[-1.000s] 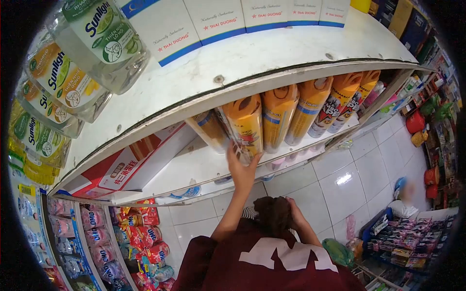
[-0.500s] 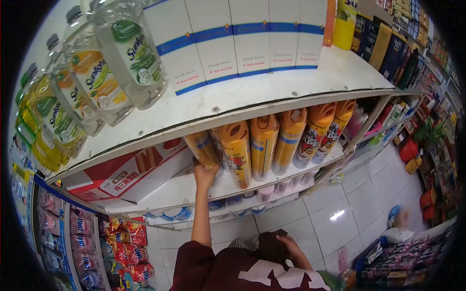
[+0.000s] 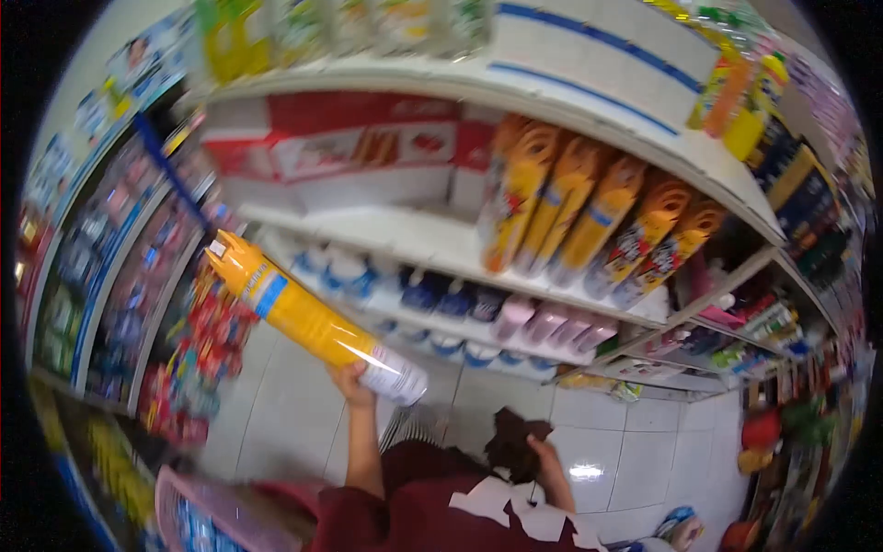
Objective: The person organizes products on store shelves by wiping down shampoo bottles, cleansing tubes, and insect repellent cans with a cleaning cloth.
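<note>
My left hand (image 3: pixel 354 382) is closed around the lower part of a tall orange spray can (image 3: pixel 299 317). The can has a blue band and a white base, and it tilts with its orange cap up to the left, clear of the shelf. In my right hand (image 3: pixel 549 460) is a bunched dark brown cloth (image 3: pixel 513 446), held low in front of my body. More orange spray cans (image 3: pixel 593 225) stand in a row on the shelf ahead. To their left lies a red and white carton (image 3: pixel 368 152).
The white shelf board (image 3: pixel 368 230) runs across in front, with pink bottles (image 3: pixel 547 324) and blue containers on the level below. A pink-rimmed basket (image 3: pixel 170 501) is at lower left. Red packets (image 3: pixel 198 340) hang or stack at left. White floor tiles (image 3: pixel 598 432) lie below.
My left hand has drawn one orange spray can out of the row and brought it left and towards me. The view has turned and shifted down. My right hand still grips the cloth.
</note>
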